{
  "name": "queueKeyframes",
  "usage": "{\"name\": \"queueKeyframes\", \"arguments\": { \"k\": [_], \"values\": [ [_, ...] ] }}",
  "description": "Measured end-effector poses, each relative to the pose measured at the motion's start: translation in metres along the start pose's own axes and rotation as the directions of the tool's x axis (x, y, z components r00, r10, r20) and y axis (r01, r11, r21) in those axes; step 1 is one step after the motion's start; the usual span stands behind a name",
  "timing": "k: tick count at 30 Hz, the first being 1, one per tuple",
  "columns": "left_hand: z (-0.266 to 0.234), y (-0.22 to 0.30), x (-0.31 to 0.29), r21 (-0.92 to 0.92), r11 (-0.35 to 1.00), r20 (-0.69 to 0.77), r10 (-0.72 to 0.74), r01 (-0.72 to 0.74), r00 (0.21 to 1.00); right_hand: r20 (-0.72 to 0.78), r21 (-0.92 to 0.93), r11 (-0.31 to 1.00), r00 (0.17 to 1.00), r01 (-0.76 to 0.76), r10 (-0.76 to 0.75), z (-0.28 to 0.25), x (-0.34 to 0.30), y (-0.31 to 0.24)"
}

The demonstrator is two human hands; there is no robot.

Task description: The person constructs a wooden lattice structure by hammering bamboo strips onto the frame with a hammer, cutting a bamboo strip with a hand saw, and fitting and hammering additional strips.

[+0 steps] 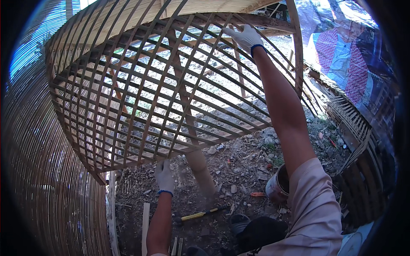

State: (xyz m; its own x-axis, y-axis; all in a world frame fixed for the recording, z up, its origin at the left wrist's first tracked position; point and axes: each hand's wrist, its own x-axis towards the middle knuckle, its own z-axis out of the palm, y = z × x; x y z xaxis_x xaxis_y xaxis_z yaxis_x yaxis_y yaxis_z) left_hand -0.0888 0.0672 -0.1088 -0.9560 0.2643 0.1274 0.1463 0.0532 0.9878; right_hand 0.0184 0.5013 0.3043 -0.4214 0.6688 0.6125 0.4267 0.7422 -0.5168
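Observation:
A large woven bamboo lattice frame (141, 89), round and open-meshed, fills the upper middle of the view and stands tilted. My left hand (164, 176), in a white glove with a blue cuff, grips the frame's lower rim. My right hand (244, 36), gloved the same way, reaches high and holds strips near the frame's upper right edge. My right arm stretches up across the lattice, in a pale short sleeve. A thick bamboo post (200, 170) rises behind the frame from the ground.
A finely woven bamboo wall (38, 170) curves along the left. On the dirt lie a yellow-handled hammer (198, 215), a metal can (277, 184), stones and scraps. Another woven basket (358, 141) stands at right, below a patterned tarp (341, 55). Dark sandals (239, 222) are near my feet.

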Motion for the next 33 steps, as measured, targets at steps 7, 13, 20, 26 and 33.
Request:
{"name": "queueKeyframes", "arguments": {
  "k": [7, 13, 20, 26, 33],
  "values": [
    [0.003, 0.008, -0.004, 0.015, 0.999, -0.011, 0.03, -0.03, 0.999, -0.013, -0.021, 0.998, 0.998, -0.054, 0.054, 0.003, 0.001, -0.006],
    [0.004, 0.013, -0.006, 0.0, 0.999, -0.036, 0.033, -0.033, 0.999, 0.048, -0.028, 0.998, 0.997, -0.06, 0.062, 0.001, 0.012, -0.003],
    [0.002, -0.008, 0.003, 0.002, 1.0, 0.0, 0.002, -0.002, 1.0, 0.142, 0.011, 0.998, 0.988, -0.06, 0.058, -0.003, 0.02, 0.001],
    [0.002, -0.004, 0.001, -0.01, 0.999, 0.005, -0.038, 0.038, 0.999, 0.113, 0.073, 0.997, 0.993, -0.038, 0.03, 0.0, 0.023, 0.005],
    [0.001, -0.022, 0.009, -0.1, 0.989, 0.044, -0.103, 0.107, 0.994, 0.109, 0.064, 0.997, 0.993, -0.04, 0.033, 0.005, 0.031, 0.015]
  ]
}}
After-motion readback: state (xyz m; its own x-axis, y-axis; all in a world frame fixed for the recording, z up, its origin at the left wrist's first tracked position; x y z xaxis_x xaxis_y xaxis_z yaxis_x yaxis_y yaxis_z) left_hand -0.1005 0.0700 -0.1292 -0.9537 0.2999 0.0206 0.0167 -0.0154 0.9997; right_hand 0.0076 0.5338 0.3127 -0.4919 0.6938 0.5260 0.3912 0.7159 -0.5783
